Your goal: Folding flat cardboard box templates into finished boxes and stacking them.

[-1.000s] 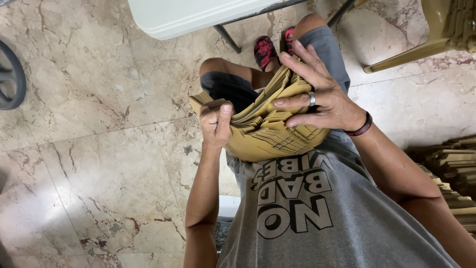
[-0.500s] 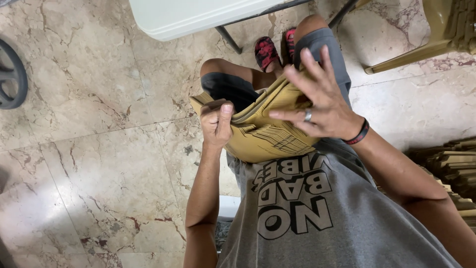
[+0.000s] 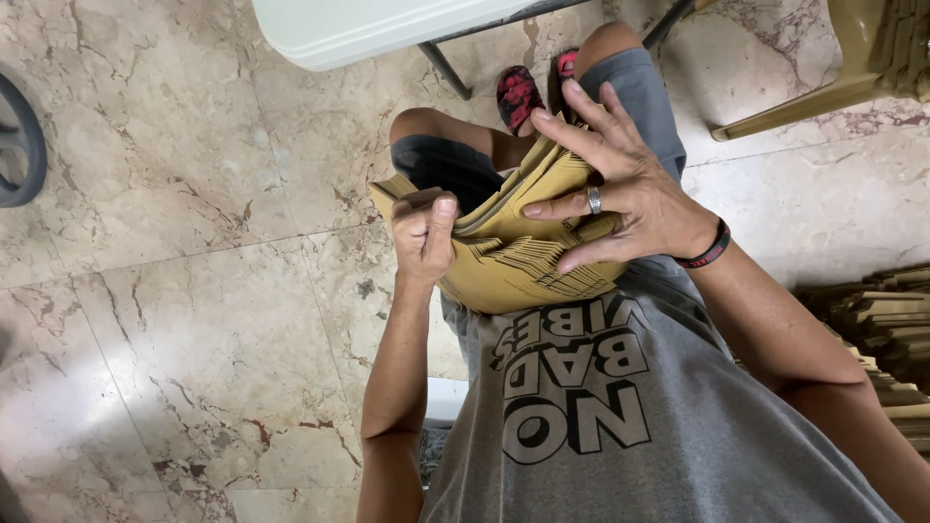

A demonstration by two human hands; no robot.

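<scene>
The left hand [image 3: 424,230] grips the near edge of a stack of flat yellow-brown paper bags [image 3: 513,257] on the lap; the right hand [image 3: 620,189] lies spread-fingered on top. Below, a marble-tiled floor [image 3: 194,291], a white table [image 3: 378,27] and more stacked bags [image 3: 886,324] surround them.

Yellow-brown flat paper packets [image 3: 513,261] stacked on lap.
</scene>
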